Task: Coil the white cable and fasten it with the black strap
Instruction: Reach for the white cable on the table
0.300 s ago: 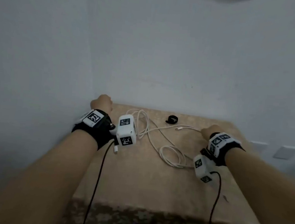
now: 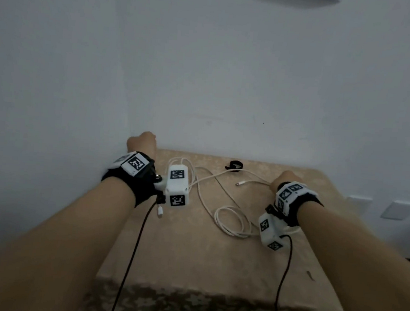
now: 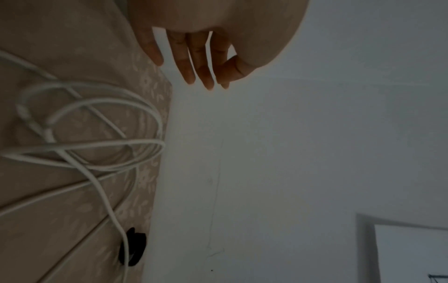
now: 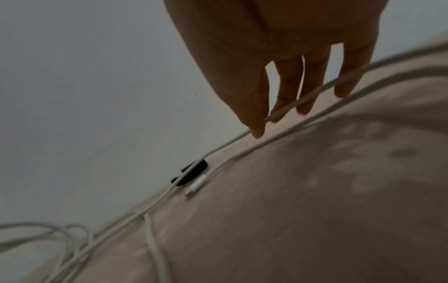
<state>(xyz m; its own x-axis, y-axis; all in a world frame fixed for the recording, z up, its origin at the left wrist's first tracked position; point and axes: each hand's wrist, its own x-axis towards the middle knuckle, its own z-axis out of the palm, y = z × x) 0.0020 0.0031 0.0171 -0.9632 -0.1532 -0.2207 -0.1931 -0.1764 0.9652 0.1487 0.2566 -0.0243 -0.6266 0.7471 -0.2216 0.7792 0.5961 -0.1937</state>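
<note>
The cable (image 2: 205,195) sprawls across the table (image 2: 190,258) between the two hands — left hand (image 2: 142,142) at the far left corner, right hand (image 2: 285,178) at the right. Strap (image 2: 234,165) lies behind the cable, near the wall (image 2: 230,83).

White cable (image 2: 202,199) smooth plastic; black strap (image 2: 234,164) matt; tabletop (image 2: 190,253) beige patterned cloth.

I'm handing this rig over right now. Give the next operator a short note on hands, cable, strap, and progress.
Left hand: open, holding nothing, above the table's far left edge by the wall.
Right hand: fingers straight, the cable running across them; whether they touch it is unclear.
Cable: sprawled loose on the table, both plugs free.
Strap: untouched at the far edge.
Done: nothing.
Left: coil the cable, then strap it.
</note>
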